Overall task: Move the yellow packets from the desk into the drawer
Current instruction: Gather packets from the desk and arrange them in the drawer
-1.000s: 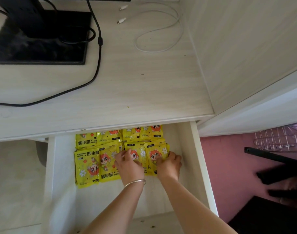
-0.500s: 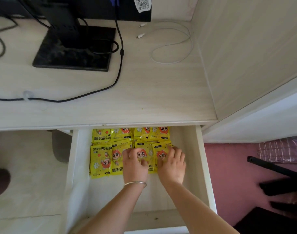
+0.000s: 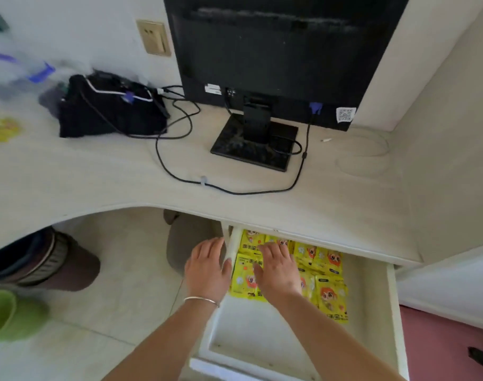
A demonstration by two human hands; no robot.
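Both hands are open, fingers spread and holding nothing: the left hand (image 3: pixel 207 268) hangs just outside the drawer's (image 3: pixel 394 312) left wall, the right hand (image 3: pixel 279 270) lies flat over the packets (image 3: pixel 328 287). Yellow packets sit in rows at the drawer's back, under the desk (image 3: pixel 125 182) edge.

Glossy plastic yellow packets (image 3: pixel 329 292); matt wood-grain desk (image 3: pixel 125 182).
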